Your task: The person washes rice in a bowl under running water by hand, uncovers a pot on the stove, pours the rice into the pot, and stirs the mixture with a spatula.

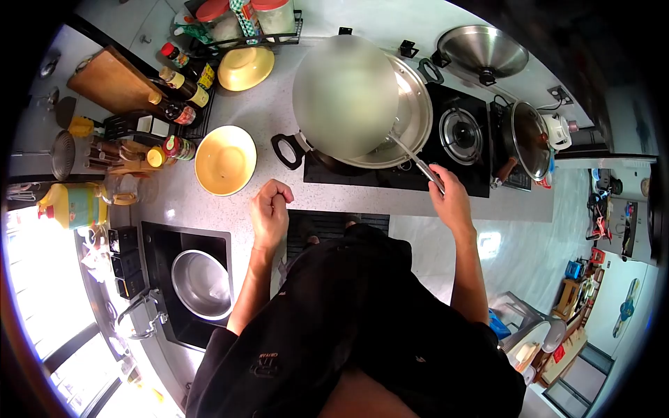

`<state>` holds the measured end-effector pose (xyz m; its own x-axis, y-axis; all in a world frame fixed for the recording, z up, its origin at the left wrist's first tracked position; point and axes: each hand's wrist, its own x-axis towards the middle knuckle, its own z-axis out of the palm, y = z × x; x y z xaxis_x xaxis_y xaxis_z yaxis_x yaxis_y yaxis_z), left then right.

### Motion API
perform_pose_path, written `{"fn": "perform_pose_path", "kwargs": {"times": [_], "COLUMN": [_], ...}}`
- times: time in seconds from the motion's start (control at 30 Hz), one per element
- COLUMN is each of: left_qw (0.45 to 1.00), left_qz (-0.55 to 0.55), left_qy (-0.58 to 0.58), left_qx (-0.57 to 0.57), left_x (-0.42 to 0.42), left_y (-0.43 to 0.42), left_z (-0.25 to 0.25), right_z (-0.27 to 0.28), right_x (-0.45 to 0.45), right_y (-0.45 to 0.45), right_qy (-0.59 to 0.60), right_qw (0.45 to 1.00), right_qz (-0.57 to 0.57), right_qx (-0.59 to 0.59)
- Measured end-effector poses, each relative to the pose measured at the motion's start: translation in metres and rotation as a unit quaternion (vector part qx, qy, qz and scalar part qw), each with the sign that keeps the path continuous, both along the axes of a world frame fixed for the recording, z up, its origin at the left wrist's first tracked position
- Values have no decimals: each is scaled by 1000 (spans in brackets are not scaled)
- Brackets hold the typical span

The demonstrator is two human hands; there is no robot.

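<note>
My right hand [448, 195] is closed round the handle of a metal utensil [417, 159], whose far end reaches into a wide steel pan [416, 104] on the black stove. A blurred round patch covers much of the pan, so its contents are mostly hidden. My left hand [271, 206] is curled into a loose fist over the counter edge, below the pan's left handle [287, 151], and nothing shows in it. A yellow bowl [226, 161] sits on the counter to the left of the pan.
A second burner [460, 136] lies right of the pan, then a lidded pot [527, 139]. Sauce bottles [185, 87] and an upturned yellow bowl [245, 67] stand at the back left. The sink [155, 244] at lower left holds a metal pot [202, 284].
</note>
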<state>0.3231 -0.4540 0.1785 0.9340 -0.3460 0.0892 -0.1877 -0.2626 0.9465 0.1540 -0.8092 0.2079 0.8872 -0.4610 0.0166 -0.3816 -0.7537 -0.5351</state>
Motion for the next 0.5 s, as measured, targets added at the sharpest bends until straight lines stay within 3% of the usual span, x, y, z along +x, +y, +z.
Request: {"fn": "perform_pose_path", "kwargs": {"times": [0.5], "left_qw": [1000], "left_qz": [-15], "left_qy": [-25], "left_qx": [5], "left_x": [1], "left_y": [-8], "left_z": [5], "right_z": [-26], "right_x": [52], "right_y": [-2], "right_qy": [-13], "right_qw": [1000], "right_qz": [-26], "right_qx": [-3]}}
